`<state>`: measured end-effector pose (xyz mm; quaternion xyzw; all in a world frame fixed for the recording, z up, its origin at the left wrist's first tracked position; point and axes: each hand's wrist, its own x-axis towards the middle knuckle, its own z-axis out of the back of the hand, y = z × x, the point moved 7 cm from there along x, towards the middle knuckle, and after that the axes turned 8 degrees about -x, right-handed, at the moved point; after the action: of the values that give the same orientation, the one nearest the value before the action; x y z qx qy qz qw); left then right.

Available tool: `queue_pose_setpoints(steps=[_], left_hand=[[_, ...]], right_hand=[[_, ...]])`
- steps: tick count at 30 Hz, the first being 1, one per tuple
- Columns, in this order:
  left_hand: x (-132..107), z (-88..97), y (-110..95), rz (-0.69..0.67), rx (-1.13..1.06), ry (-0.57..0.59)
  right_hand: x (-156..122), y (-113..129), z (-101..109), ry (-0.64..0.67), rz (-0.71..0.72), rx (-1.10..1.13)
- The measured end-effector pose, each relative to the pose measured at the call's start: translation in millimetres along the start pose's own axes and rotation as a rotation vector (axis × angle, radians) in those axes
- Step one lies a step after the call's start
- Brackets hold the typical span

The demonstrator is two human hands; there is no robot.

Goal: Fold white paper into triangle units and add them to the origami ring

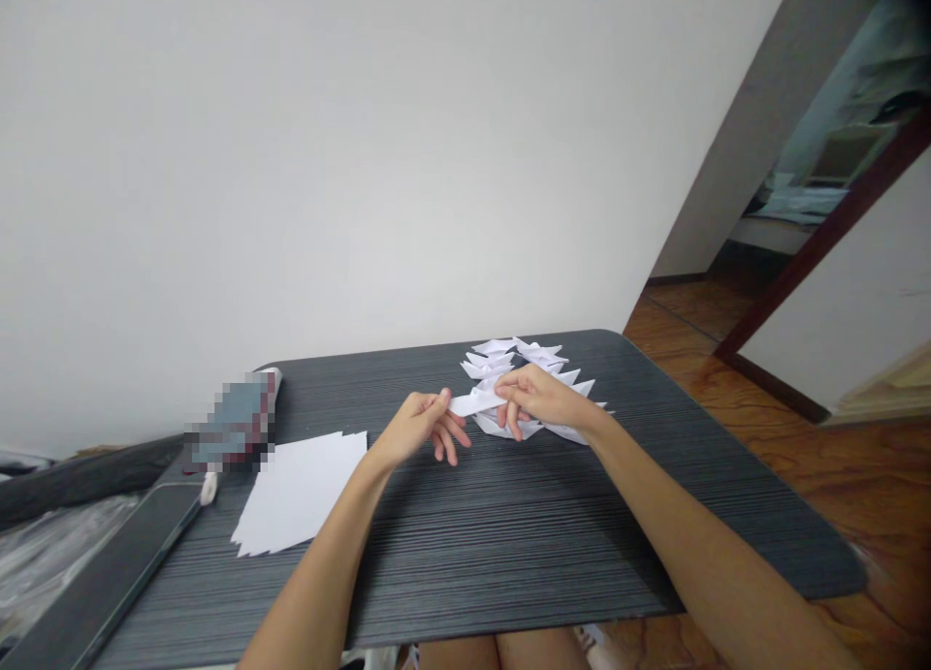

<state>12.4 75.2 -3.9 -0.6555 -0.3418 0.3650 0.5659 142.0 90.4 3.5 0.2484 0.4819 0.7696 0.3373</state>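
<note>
Both hands hold one folded white paper strip (474,402) above the dark striped table (509,534). My left hand (426,426) pinches its left end with thumb and forefinger, the other fingers hanging loose. My right hand (539,397) pinches its right end, fingers curled. Just behind and under my right hand lies a pile of folded white paper boats (529,360). A stack of flat white paper sheets (302,491) lies to the left of my left hand.
A blurred grey and red object (233,423) stands at the table's back left corner. A dark phone (102,578) lies at the left edge. A white wall is close behind; wooden floor (821,457) and an open doorway are to the right.
</note>
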Motion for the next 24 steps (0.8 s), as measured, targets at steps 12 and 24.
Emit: queue_pose_setpoints(steps=[12, 24], left_hand=[[-8.8, 29.9, -25.6, -0.359, 0.163, -0.364], [-12.5, 29.1, -28.6, -0.440, 0.316, -0.394]], right_hand=[[-0.2, 10.3, 19.3, -0.361, 0.094, -0.008], [-11.7, 38.2, 19.1, -0.482, 0.287, -0.444]])
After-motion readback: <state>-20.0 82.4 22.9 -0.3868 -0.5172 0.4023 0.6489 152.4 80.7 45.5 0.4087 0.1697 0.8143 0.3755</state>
